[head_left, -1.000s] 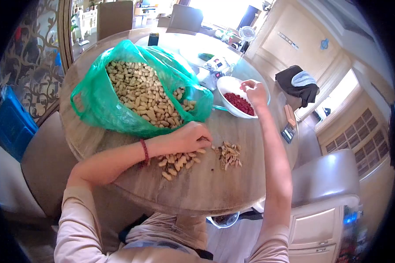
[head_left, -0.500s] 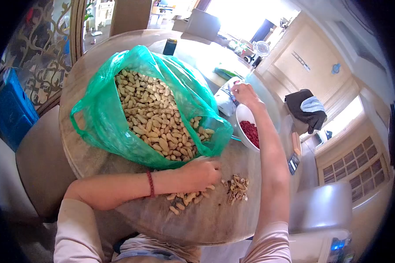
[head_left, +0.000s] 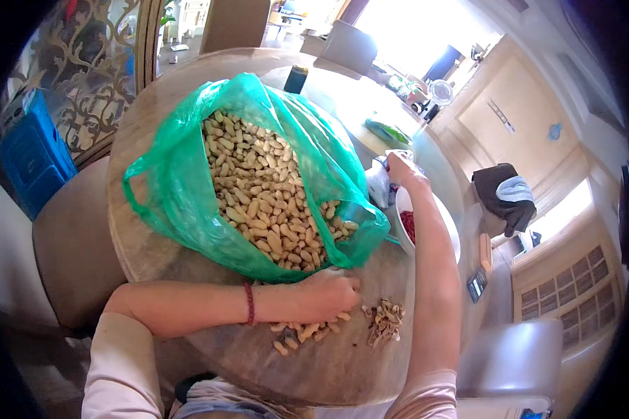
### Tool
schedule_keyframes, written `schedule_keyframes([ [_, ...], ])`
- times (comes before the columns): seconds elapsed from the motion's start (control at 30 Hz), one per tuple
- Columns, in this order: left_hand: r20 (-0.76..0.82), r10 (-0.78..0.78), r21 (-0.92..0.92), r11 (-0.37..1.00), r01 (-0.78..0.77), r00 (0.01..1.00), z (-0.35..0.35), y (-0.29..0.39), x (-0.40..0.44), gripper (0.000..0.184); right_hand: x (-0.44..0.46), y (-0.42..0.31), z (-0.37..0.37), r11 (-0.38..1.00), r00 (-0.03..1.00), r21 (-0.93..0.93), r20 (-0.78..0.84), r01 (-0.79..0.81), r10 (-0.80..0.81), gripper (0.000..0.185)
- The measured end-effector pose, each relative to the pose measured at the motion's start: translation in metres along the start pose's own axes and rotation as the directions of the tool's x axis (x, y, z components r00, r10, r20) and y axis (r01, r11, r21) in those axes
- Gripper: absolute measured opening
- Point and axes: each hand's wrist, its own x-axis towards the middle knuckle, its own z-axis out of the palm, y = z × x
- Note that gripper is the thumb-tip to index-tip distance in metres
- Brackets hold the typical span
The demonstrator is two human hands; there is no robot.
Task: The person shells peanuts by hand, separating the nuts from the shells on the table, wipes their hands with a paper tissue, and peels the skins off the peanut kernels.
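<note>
My left hand, with a red bead bracelet at the wrist, rests low over the table, fingers curled; what they hold, if anything, is hidden. Loose peanuts lie below it, and a pile of broken shells lies to its right. Behind it slumps a green plastic bag full of unshelled peanuts. Beyond a white bowl of red peanut kernels, my right hand has its fingers closed on a whitish plastic bag. My right forearm covers part of the bowl.
The round table has a dark can and a green packet toward its far side. A phone-like device lies near the right edge. A grey chair is at right, a blue bin at far left.
The whole view has shifted, so the table things appear farther right and slightly lower. My right hand stays at the whitish bag, whose top edge now stands up by the fingers. My left hand remains curled.
</note>
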Motion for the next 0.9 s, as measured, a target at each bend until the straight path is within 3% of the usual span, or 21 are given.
schedule_keyframes([
  [0.13, -0.044, 0.015, -0.030, 0.999, -0.016, 0.999, 0.001, -0.001, -0.002, 0.009, -0.004, 0.000, 0.004, 1.000, 0.987, 0.029, -0.161, -0.003, 0.007, 0.015],
  [0.17, -0.048, 0.013, -0.034, 0.999, -0.015, 0.999, 0.002, -0.002, -0.002, 0.009, -0.003, 0.000, -0.003, 0.986, 0.998, 0.154, -0.027, -0.060, 0.065, 0.014],
  [0.4, -0.117, 0.026, -0.092, 0.995, -0.037, 0.993, 0.007, -0.004, -0.004, 0.009, 0.030, 0.031, 0.025, 0.999, 0.969, 0.038, -0.248, -0.006, 0.015, 0.022],
  [0.47, -0.142, 0.024, -0.125, 0.991, -0.042, 0.990, 0.007, -0.004, -0.003, 0.010, 0.030, 0.036, 0.012, 0.995, 0.987, 0.082, -0.155, 0.061, -0.048, 0.027],
  [0.5, -0.142, 0.031, -0.113, 0.993, -0.047, 0.989, 0.005, -0.004, -0.003, 0.011, 0.026, 0.040, 0.003, 0.962, 0.986, 0.261, -0.162, 0.085, -0.043, 0.025],
  [0.63, -0.188, 0.047, -0.098, 0.993, -0.066, 0.981, 0.008, -0.005, -0.003, 0.012, 0.017, 0.034, -0.022, 0.969, 0.985, 0.248, -0.165, 0.000, 0.042, 0.027],
  [0.73, -0.089, 0.037, -0.020, 0.999, -0.039, 0.995, 0.007, -0.005, -0.001, 0.011, 0.012, 0.035, -0.035, 0.985, 0.929, 0.115, -0.361, 0.131, -0.081, 0.025],
  [0.77, -0.088, 0.037, -0.020, 0.999, -0.039, 0.995, 0.007, -0.006, -0.002, 0.011, 0.006, 0.035, -0.036, 0.993, 0.973, 0.080, -0.221, 0.091, -0.071, 0.022],
  [0.8, -0.133, 0.060, -0.050, 0.997, -0.067, 0.989, 0.008, -0.008, -0.002, 0.011, 0.009, 0.039, -0.039, 0.993, 0.973, 0.082, -0.222, 0.089, -0.069, 0.022],
  [0.83, -0.178, 0.079, -0.082, 0.992, -0.095, 0.981, 0.010, -0.008, -0.004, 0.011, 0.012, 0.047, -0.042, 0.984, 0.878, 0.171, -0.477, 0.048, 0.040, 0.022],
  [0.87, -0.181, 0.077, -0.081, 0.992, -0.093, 0.980, 0.010, -0.008, -0.003, 0.011, 0.016, 0.054, -0.046, 0.965, 0.708, 0.260, -0.688, 0.037, 0.158, 0.022],
  [0.9, -0.194, 0.077, -0.049, 0.995, -0.088, 0.978, 0.009, -0.009, -0.001, 0.012, 0.016, 0.056, -0.054, 0.966, 0.704, 0.253, -0.695, 0.045, 0.149, 0.022],
])
